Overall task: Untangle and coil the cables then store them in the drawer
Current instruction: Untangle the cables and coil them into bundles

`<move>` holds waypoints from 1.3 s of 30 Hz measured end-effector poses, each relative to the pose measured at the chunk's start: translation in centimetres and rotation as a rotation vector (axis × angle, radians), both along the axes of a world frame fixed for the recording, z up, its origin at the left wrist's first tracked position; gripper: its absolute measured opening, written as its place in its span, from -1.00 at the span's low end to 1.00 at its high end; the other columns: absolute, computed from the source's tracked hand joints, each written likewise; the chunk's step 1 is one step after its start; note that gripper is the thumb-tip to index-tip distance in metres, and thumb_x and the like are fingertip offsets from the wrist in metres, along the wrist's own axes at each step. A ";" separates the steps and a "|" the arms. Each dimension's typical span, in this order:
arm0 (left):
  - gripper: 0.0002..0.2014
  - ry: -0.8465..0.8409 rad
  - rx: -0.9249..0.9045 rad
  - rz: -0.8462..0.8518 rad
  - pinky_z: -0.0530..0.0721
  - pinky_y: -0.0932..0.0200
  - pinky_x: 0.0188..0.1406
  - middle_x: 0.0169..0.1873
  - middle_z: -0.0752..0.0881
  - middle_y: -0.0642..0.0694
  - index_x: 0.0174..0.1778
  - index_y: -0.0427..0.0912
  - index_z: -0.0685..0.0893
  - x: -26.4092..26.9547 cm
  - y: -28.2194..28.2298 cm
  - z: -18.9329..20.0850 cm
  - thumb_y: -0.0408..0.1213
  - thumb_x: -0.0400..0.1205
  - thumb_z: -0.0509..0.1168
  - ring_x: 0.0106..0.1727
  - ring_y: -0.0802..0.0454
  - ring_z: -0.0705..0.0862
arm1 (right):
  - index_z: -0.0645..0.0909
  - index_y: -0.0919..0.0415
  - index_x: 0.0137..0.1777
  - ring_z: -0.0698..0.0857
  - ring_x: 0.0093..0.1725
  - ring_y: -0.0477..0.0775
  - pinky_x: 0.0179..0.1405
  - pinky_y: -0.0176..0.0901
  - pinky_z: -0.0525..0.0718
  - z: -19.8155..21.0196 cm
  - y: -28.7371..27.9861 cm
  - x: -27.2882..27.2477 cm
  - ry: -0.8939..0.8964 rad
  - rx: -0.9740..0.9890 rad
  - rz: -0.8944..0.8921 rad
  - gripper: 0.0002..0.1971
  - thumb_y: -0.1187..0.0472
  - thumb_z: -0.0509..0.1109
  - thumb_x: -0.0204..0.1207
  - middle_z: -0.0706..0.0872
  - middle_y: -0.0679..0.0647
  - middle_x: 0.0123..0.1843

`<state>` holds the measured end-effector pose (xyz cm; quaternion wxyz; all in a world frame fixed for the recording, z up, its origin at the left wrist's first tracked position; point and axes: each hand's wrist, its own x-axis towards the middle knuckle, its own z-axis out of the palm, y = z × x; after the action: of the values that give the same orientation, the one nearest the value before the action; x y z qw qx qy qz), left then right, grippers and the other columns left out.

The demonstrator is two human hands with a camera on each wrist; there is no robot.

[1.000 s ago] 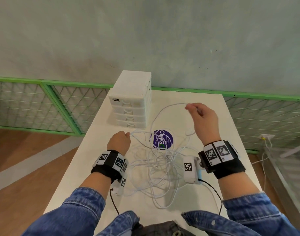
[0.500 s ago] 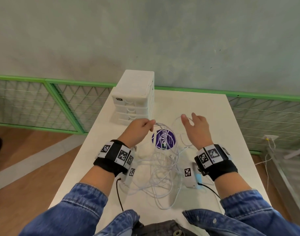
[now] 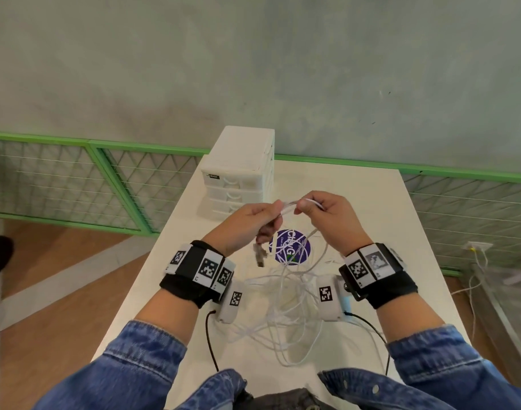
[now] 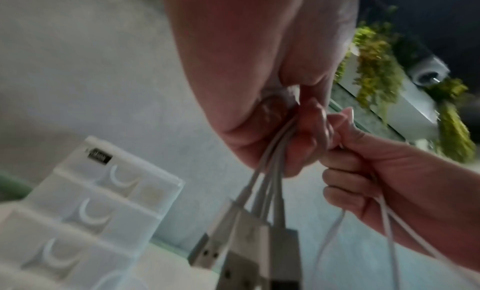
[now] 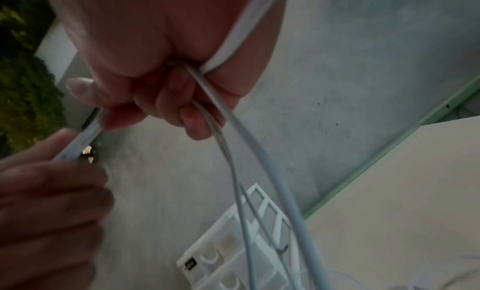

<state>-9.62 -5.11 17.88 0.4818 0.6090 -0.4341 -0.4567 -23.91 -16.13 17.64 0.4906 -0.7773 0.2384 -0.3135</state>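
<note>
Up above the middle of the white table (image 3: 356, 202), both hands are raised and nearly touching. The left hand (image 3: 247, 223) is clenched around a bunch of thin white charging cables (image 3: 285, 306), gripping them just behind their plugs, so the silver USB plugs (image 3: 260, 257) dangle out below the fist. The right hand (image 3: 327, 220) pinches the same strands right next to it, thumb against curled fingers, with the cords running out under the palm and down toward the table.

Looks to me like the sorting-out step: ends gathered, lengths not yet freed. I'd keep the left hand as the anchor and let the right slide along one strand at a time, loose enough that snags show up instead of getting yanked tight. Pulling all of them at once would probably just cinch the knot.

Between the two hands the held section runs roughly left to right, close to level. The plugs hang near vertical, metal ends pointing down at the table. Everything else is a messy pile of loops lying between the wrists, over a round purple sticker (image 3: 291, 247).

Further back, the small white plastic drawer unit (image 3: 238, 179) sits at the far left of the table, drawers all closed, fronts facing the person.
</note>
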 end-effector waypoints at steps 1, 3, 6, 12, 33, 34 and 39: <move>-0.55 0.027 0.012 -0.020 0.32 0.24 -0.45 -0.51 0.32 -0.06 -0.43 -0.15 0.49 -0.1 0.1 -0.3 0.02 0.70 0.06 -0.52 0.07 0.31 | 0.65 0.07 -0.36 0.42 -0.54 -0.26 -0.50 -0.50 0.33 0.3 -0.2 0.1 -0.024 0.004 -0.018 -0.80 0.21 0.39 0.51 0.56 -0.20 -0.61; -0.53 0.059 0.039 -0.074 0.31 0.16 -0.41 -0.51 0.33 -0.06 -0.45 -0.12 0.42 -0.4 0.2 -0.7 0.09 0.68 0.01 -0.50 0.04 0.32 | 0.65 0.13 -0.32 0.48 -0.46 -0.27 -0.42 -0.52 0.38 0.7 -0.6 0.1 -0.078 0.009 -0.049 -0.84 0.24 0.40 0.50 0.63 -0.18 -0.52; -0.55 0.102 0.030 -0.081 0.21 0.20 -0.48 -0.55 0.28 -0.01 -0.45 -0.12 0.33 -0.9 0.2 -0.2 0.13 0.63 0.01 -0.53 0.08 0.23 | 0.63 0.13 -0.29 0.54 -0.33 -0.22 -0.29 -0.52 0.45 0.8 -1.1 0.1 -0.152 -0.017 -0.076 -0.84 0.32 0.39 0.50 0.68 0.00 -0.34; -0.60 0.312 -0.197 -0.040 -0.02 0.19 -0.57 -0.68 0.25 0.14 -0.45 -0.12 0.28 -2.3 -0.6 4.3 0.03 0.64 0.02 -0.66 0.22 0.12 | 0.64 -0.22 -0.29 0.44 -0.49 -0.24 -0.41 -0.38 0.45 -2.1 -0.5 1.2 -0.109 -0.011 -0.024 -0.69 0.18 0.25 0.61 0.51 -0.17 -0.49; -0.77 0.638 -0.720 0.386 0.43 0.32 -0.43 -0.45 0.58 0.05 -0.04 -0.16 0.49 -0.4 -3.7 7.8 -0.30 0.78 -0.07 -0.51 0.17 0.40 | 0.52 0.12 -0.12 0.65 -0.23 0.19 -0.23 0.00 0.54 -7.6 3.1 1.2 0.396 -0.205 0.152 -0.42 -0.34 -0.07 0.27 0.72 0.22 -0.25; -0.78 0.603 -0.718 0.410 0.45 0.33 -0.42 -0.43 0.58 0.04 -0.04 -0.16 0.48 -0.4 -3.7 7.4 -0.32 0.78 -0.06 -0.50 0.17 0.41 | 0.51 0.15 -0.17 0.64 -0.26 0.20 -0.28 -0.01 0.51 -7.5 3.3 1.2 0.406 -0.238 0.169 -0.41 -0.33 -0.10 0.26 0.70 0.21 -0.30; -0.84 -0.174 -0.593 0.454 0.50 0.34 -0.28 -0.31 0.51 -0.03 -0.05 -0.19 0.49 0.4 -3.5 4.6 -0.38 0.75 0.01 -0.36 0.19 0.47 | 0.26 -0.04 -0.50 0.41 -0.55 -0.10 -0.50 -0.31 0.28 -6.4 3.3 0.5 0.351 -0.451 0.196 -0.56 -0.34 0.00 0.40 0.36 -0.05 -0.61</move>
<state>-9.27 -8.62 22.52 0.6873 0.5603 -0.4406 -0.1398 -23.37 -12.86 11.21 0.2849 -0.9282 0.1676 -0.1705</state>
